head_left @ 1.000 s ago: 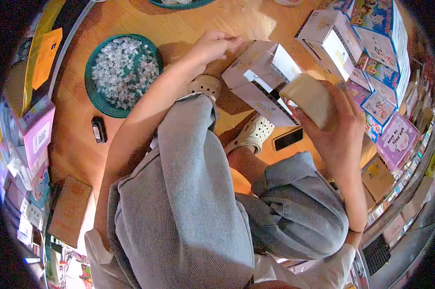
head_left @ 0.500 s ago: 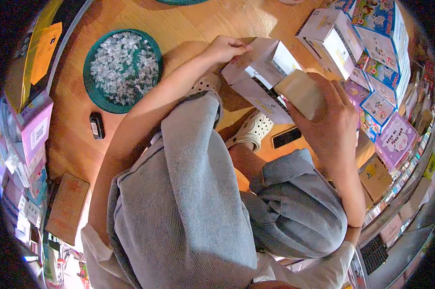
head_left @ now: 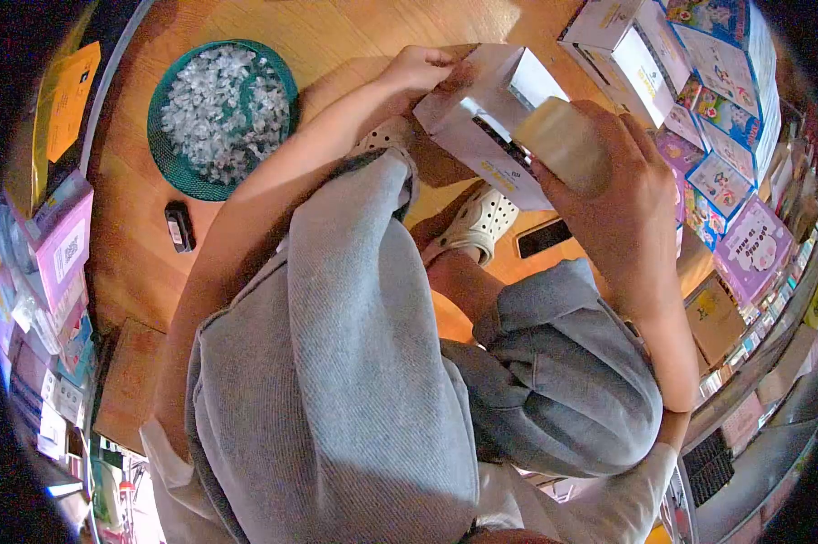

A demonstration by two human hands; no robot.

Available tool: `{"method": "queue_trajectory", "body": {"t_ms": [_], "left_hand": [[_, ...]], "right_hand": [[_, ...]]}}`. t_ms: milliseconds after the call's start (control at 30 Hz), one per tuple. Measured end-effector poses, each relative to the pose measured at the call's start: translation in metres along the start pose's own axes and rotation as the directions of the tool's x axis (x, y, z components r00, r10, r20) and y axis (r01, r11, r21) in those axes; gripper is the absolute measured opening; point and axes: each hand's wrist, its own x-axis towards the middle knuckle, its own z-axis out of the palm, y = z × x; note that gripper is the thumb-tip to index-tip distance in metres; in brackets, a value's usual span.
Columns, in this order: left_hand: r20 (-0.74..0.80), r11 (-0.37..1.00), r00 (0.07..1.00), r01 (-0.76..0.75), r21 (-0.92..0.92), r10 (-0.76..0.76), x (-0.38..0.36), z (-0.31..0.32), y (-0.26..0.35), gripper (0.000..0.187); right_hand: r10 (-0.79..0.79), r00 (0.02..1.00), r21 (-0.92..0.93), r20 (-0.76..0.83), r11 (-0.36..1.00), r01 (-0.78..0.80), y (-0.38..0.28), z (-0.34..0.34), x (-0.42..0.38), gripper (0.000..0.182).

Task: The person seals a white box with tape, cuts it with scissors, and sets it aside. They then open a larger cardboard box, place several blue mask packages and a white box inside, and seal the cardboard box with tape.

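Both hands now clasping white carton: left hand moved onto top edge, right hand pressing beige packet inward.

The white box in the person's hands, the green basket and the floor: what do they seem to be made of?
White box: likely thin printed cardboard, with folded flaps and sharp creases. Green basket: probably plastic, with a fine mesh weave and an even teal colour; it holds small clear pieces. Floor: wood or wood-look laminate, with grain lines and a soft sheen.
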Motion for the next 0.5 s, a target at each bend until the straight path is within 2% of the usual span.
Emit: {"method": "queue_trajectory", "body": {"t_ms": [167,233,333,433,500], "left_hand": [[0.072,0.997,0.996,0.062,-0.038,-0.059,-0.006,0.002,0.006,0.032],[0.114,0.996,0.990,0.083,-0.046,-0.077,-0.006,0.003,0.005,0.031],[0.103,0.974,0.994,0.053,-0.220,-0.031,-0.010,0.010,0.000,0.037],[0.031,0.946,0.999,-0.031,-0.323,0.043,-0.015,0.015,-0.003,0.028],[-0.065,0.952,0.984,-0.175,-0.250,0.164,-0.017,0.017,-0.006,0.029]], "right_hand": [[-0.059,0.998,-0.032,-0.026,0.998,0.058,0.003,0.000,0.000,0.043],[-0.032,0.999,-0.011,-0.012,0.999,0.031,0.003,0.001,0.000,0.043],[-0.015,1.000,0.001,0.003,1.000,0.015,0.003,0.000,0.000,0.043],[-0.018,1.000,0.011,0.003,1.000,0.018,0.003,-0.001,-0.001,0.042],[-0.021,1.000,0.010,-0.002,1.000,0.021,0.003,0.000,-0.001,0.043]]}}
